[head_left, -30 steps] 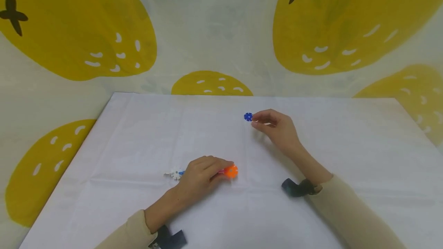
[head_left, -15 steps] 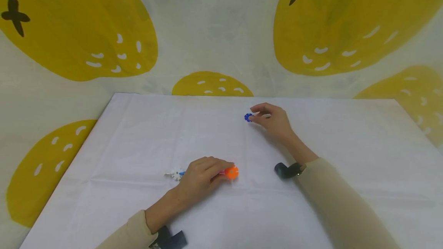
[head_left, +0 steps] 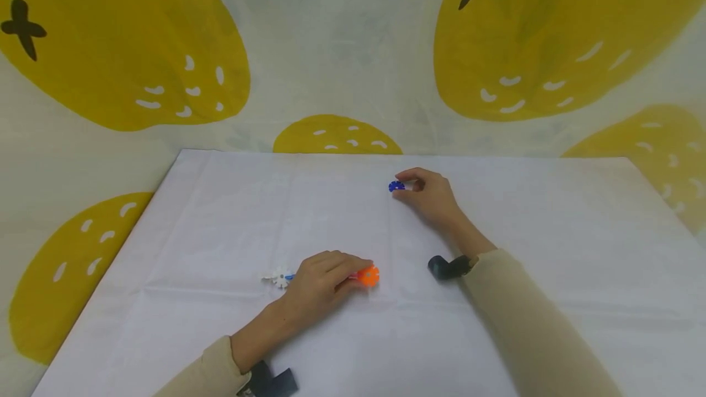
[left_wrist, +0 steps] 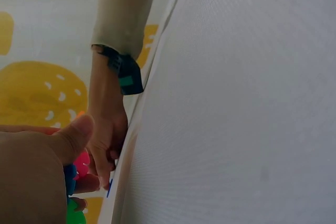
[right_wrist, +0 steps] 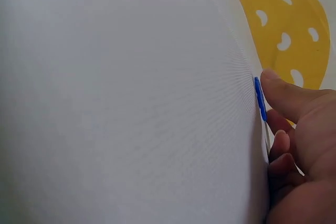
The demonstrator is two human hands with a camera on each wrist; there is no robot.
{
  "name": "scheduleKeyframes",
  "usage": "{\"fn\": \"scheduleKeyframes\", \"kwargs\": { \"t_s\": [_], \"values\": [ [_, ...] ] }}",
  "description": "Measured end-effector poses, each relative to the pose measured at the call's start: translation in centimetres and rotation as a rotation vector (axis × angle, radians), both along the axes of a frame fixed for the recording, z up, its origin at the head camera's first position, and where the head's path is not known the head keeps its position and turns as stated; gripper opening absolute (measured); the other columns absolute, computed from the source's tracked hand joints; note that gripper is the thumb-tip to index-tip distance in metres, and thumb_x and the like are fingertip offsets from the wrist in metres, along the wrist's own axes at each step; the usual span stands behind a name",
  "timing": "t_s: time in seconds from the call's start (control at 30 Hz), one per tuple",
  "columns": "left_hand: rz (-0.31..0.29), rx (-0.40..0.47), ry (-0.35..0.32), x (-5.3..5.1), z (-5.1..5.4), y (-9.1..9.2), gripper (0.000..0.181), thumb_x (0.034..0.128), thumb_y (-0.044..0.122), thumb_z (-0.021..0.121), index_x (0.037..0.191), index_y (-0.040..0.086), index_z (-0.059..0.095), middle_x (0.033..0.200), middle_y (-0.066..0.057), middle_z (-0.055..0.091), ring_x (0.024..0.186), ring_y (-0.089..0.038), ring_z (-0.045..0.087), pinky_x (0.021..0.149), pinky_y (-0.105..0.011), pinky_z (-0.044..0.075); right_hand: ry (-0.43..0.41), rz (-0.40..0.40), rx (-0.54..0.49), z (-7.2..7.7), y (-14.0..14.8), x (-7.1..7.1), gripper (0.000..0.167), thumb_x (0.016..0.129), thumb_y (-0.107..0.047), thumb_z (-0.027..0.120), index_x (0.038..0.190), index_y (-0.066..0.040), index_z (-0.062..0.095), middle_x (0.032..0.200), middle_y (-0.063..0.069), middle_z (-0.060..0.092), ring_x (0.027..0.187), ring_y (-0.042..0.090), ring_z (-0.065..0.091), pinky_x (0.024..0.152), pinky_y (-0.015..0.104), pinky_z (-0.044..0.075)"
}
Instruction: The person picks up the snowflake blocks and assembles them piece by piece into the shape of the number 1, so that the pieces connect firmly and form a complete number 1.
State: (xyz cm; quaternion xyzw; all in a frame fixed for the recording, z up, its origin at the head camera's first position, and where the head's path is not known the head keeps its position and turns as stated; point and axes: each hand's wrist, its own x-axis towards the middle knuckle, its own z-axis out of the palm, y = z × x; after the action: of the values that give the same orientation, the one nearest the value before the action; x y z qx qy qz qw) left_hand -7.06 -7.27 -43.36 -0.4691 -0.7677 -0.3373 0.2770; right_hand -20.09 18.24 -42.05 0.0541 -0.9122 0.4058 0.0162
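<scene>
My left hand (head_left: 317, 280) curls over a joined row of plastic snowflake discs low over the white table. An orange disc (head_left: 368, 275) sticks out by the fingertips, and a white disc (head_left: 282, 277) shows at the other end. Pink (left_wrist: 82, 164), blue (left_wrist: 69, 178) and green (left_wrist: 76, 213) discs show in the left wrist view; the palm hides the rest. Farther back, my right hand (head_left: 432, 196) has thumb and index finger at opposite edges of a single dark blue snowflake disc (head_left: 396, 187). That disc lies nearly flat, at or just above the tabletop.
A white cloth with creases covers the table (head_left: 182, 231). Its back edge lies just beyond the right hand. Behind it hangs a pale backdrop (head_left: 342, 48) with large yellow fruit shapes. Both wrists carry black camera mounts (head_left: 449, 267).
My right hand has shifted left and slightly back, its thumb and index finger repositioning around the blue disc. The disc has tipped flatter. The left hand and its row stay still.
</scene>
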Motion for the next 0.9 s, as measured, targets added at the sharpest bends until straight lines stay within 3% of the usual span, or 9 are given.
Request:
{"fn": "scheduleKeyframes", "kwargs": {
  "t_s": [0.2,0.53,0.7,0.9],
  "values": [
    [-0.002,0.002,0.004,-0.05,-0.04,0.05,0.037,0.0745,0.015,0.082,0.108,0.007,0.070,0.098,0.002,0.070,0.085,-0.010,0.066,0.076,-0.021,0.052,0.022,0.003,0.015,-0.05,-0.13,-0.18,0.032,0.082,-0.026,0.078,0.111,-0.018,0.069,0.085,0.006,0.056,0.078,0.022,0.046,0.067,0.033,0.038],
    [0.001,-0.003,0.002,-0.04,0.00,0.08,0.035,0.0752,0.015,0.081,0.108,0.007,0.070,0.098,0.001,0.070,0.086,-0.010,0.066,0.077,-0.022,0.052,0.008,0.014,0.064,0.27,-0.66,-0.25,0.034,0.085,-0.019,0.074,0.117,-0.014,0.067,0.103,0.006,0.063,0.084,0.024,0.047,0.074,0.033,0.040],
    [-0.001,-0.002,0.005,-0.03,0.03,0.07,0.035,0.0757,0.015,0.081,0.108,0.007,0.070,0.097,0.001,0.070,0.084,-0.010,0.066,0.075,-0.022,0.052,-0.009,0.005,0.066,0.45,-0.66,-0.16,0.037,0.083,-0.018,0.076,0.118,-0.011,0.067,0.097,0.009,0.059,0.086,0.024,0.047,0.075,0.034,0.039],
    [-0.006,-0.002,0.000,-0.04,0.01,0.01,0.033,0.0771,0.014,0.080,0.108,0.007,0.070,0.097,0.001,0.070,0.083,-0.010,0.066,0.074,-0.021,0.051,-0.008,-0.009,0.068,0.56,-0.77,0.09,0.026,0.083,-0.018,0.075,0.108,-0.012,0.072,0.092,0.010,0.054,0.086,0.025,0.046,0.074,0.035,0.039]
  ]
}}
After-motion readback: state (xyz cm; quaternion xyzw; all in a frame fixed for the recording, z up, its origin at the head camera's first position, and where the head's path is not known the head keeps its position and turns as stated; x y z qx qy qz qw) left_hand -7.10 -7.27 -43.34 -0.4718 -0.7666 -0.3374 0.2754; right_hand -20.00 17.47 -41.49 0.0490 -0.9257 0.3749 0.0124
